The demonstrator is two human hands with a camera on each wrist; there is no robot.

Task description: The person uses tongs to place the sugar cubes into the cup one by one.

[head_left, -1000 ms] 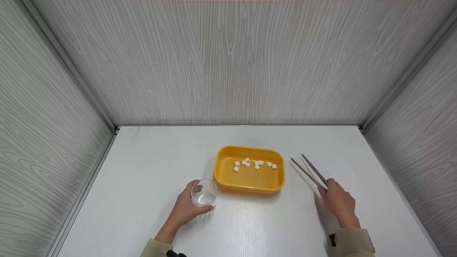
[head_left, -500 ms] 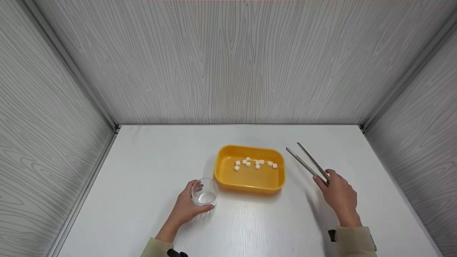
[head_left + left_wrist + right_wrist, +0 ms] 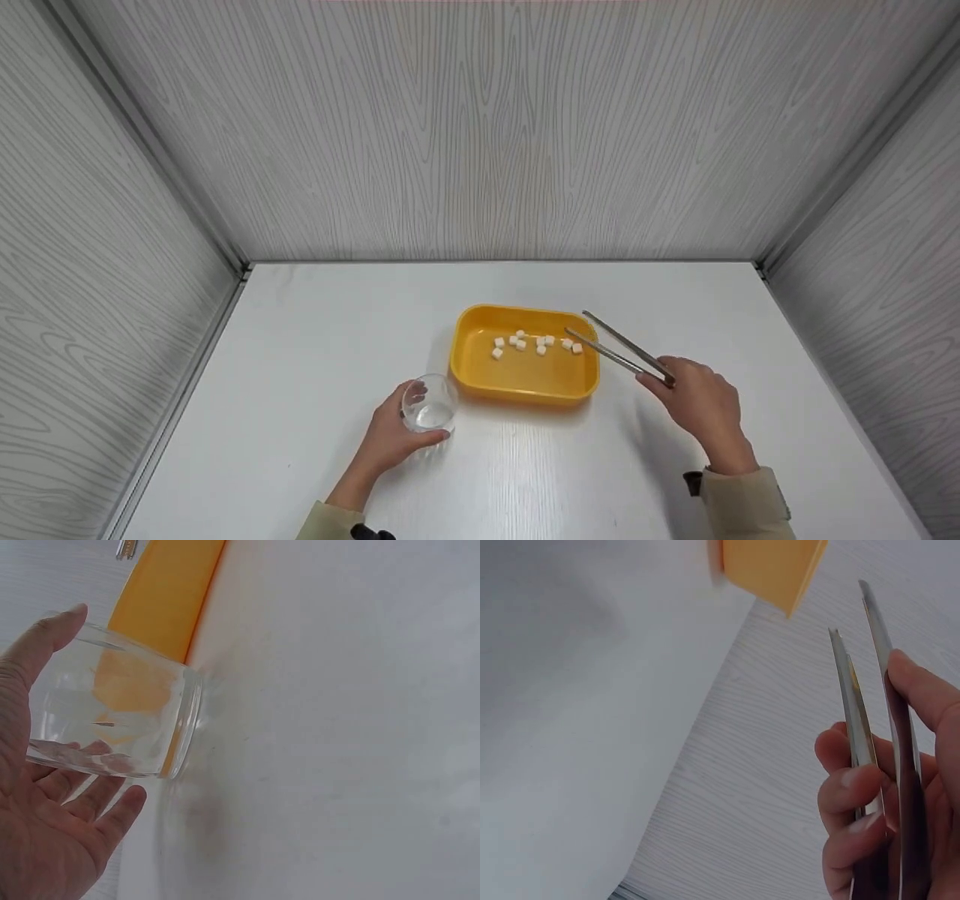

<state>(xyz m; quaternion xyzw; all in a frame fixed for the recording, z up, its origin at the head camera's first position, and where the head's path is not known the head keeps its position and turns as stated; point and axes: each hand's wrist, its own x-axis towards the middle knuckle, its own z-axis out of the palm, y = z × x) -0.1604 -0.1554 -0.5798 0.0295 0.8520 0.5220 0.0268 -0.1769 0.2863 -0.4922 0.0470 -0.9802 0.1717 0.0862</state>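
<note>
Nearest you, at left on the bench (image 3: 322, 337), your left hand (image 3: 386, 436) held one clear glass (image 3: 432, 409) upright, its grip spread to the glass's width, thumb and fingers curved round the sides. At right, your right hand (image 3: 703, 401) gripped one pair of metal tongs (image 3: 630, 349), whose two arms stood apart. A little farther, between your hands, lay one yellow tray (image 3: 517, 379), its near left corner just beside the glass. You had ten white cubes (image 3: 521, 345) in its far half, scattered left to right, and the tongs' tips reached its far right corner.
</note>
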